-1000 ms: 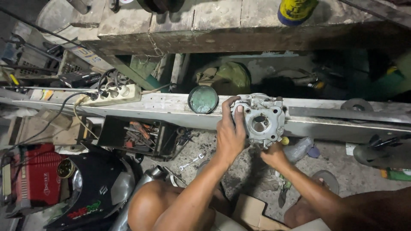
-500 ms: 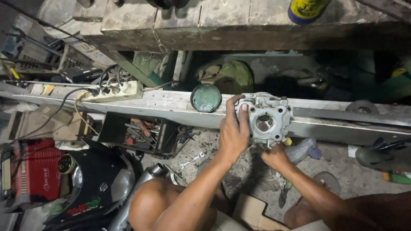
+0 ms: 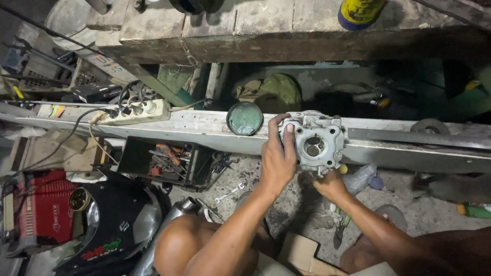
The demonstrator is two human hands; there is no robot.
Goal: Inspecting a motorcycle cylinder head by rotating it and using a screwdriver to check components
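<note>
Head view: my left hand (image 3: 277, 158) grips the grey metal casting (image 3: 313, 142) on the beam (image 3: 204, 130); my right hand (image 3: 330, 185) supports underneath, fingers hidden. It could slip off.

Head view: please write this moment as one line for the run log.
left hand: grips metal engine part | right hand: supports it from below | part: rests on long metal beam | nearby: round green lid

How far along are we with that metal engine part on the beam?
Done: the grey engine part sits on the metal beam. In hand: the left hand grips its left side, the right hand works underneath, its tool hidden. Left: can't tell; a wrench lies on the floor.
</note>
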